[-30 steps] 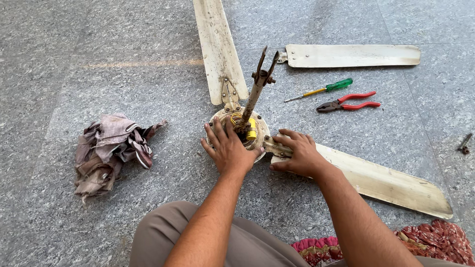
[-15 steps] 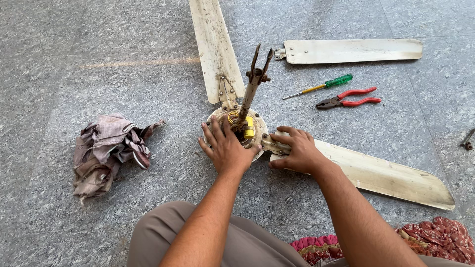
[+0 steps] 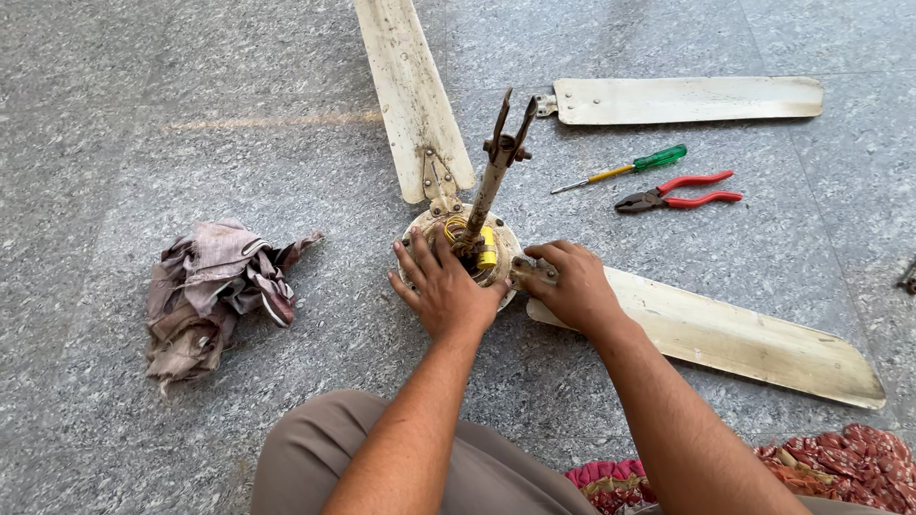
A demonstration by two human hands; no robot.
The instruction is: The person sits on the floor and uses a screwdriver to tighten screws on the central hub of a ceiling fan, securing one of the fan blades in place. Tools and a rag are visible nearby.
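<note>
Cream-painted metal everywhere here: the left hand (image 3: 447, 291) lies with fingers spread flat over the fan motor hub (image 3: 463, 250) on the stone floor (image 3: 191, 114), looks like it's pinning it down, while the right hand (image 3: 575, 286) curls its fingertips onto the bracket of the blade (image 3: 725, 334) running out to 4 o'clock. Three blades total, two attached to the hub, one loose blade (image 3: 682, 98) at 1 o'clock, plus one down-rod (image 3: 496, 167), one green screwdriver (image 3: 634, 168), one red pliers (image 3: 682, 191), and one rag pile (image 3: 215, 286) at 9 o'clock.
</note>
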